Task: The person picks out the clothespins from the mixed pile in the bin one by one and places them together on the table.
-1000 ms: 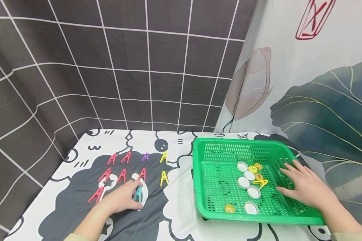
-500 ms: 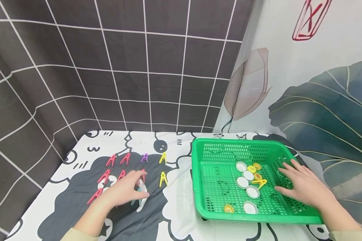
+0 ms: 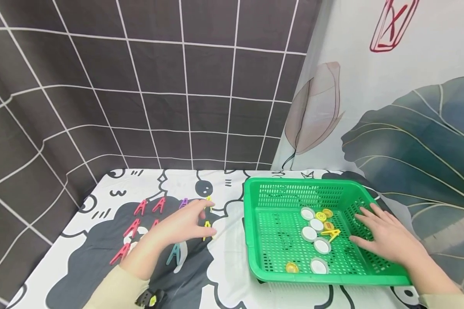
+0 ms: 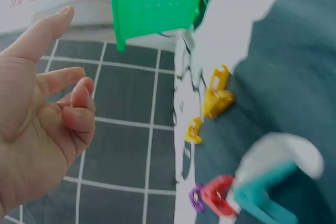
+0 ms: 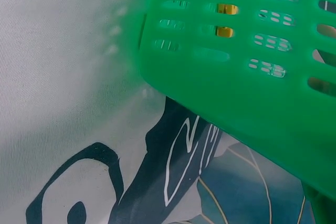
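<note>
My left hand (image 3: 183, 225) holds nothing and hovers over the clothespins, thumb and index finger apart, nearest the front yellow clothespin (image 3: 207, 231). A back yellow clothespin (image 3: 209, 200) and a purple clothespin (image 3: 183, 202) show just beyond its fingers. The teal clothespin (image 3: 174, 254) lies on the cloth below the hand; it shows in the left wrist view as a blurred teal clothespin (image 4: 262, 195). Several red clothespins (image 3: 131, 227) lie in rows to the left, some partly hidden by the hand. My right hand (image 3: 390, 236) rests with spread fingers at the right wall of the green basket (image 3: 247, 240).
Inside the basket are white caps (image 3: 309, 234), yellow caps (image 3: 292, 268) and a yellow clothespin (image 3: 331, 234). A patterned cloth (image 3: 228, 262) covers the table. Behind stands a dark gridded curtain (image 3: 209, 111), with a leaf-patterned sheet (image 3: 410, 128) at the right.
My left hand has left the teal clothespin lying on the cloth and moved right and away from me, toward the yellow clothespins. The right hand stays at the basket.
</note>
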`<state>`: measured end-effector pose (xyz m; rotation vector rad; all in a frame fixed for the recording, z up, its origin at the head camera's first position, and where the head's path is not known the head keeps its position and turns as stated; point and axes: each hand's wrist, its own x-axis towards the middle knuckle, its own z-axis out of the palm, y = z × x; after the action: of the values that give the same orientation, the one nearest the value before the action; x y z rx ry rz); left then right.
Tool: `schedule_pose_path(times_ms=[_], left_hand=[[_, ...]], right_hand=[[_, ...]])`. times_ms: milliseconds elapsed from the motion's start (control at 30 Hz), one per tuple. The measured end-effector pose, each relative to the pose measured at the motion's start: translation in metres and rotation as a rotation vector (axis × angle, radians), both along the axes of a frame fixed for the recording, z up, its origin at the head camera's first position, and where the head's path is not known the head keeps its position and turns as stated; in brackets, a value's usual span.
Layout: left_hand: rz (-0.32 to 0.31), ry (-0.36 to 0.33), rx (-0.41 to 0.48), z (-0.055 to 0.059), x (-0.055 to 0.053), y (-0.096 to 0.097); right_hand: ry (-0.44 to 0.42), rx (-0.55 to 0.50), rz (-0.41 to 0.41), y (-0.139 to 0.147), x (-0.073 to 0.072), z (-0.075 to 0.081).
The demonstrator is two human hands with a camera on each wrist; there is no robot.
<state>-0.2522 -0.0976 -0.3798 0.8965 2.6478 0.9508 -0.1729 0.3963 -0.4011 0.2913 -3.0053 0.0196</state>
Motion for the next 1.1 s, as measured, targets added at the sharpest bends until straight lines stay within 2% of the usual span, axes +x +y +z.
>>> schedule_pose_path(times_ms=[267,467,667,867,1100], left_hand=[[-0.085,0.047,0.010,0.017,-0.010,0.034],[-0.184,0.092,0.027,0.034,-0.016,0.066],[-0.272,0.074,0.030,0.049,-0.021,0.100],[-0.303,0.052,0.079,0.060,-0.026,0.122],[-0.288,0.032,0.105,0.065,-0.030,0.137]], right_hand=[[0.003,0.002,0.000,0.001,0.003,0.003],[0.013,0.006,-0.008,0.004,0.005,0.004],[0.001,-0.003,-0.017,0.002,0.007,0.006],[0.002,-0.006,-0.025,0.000,0.008,0.007],[-0.002,-0.006,-0.013,-0.006,0.005,0.009]])
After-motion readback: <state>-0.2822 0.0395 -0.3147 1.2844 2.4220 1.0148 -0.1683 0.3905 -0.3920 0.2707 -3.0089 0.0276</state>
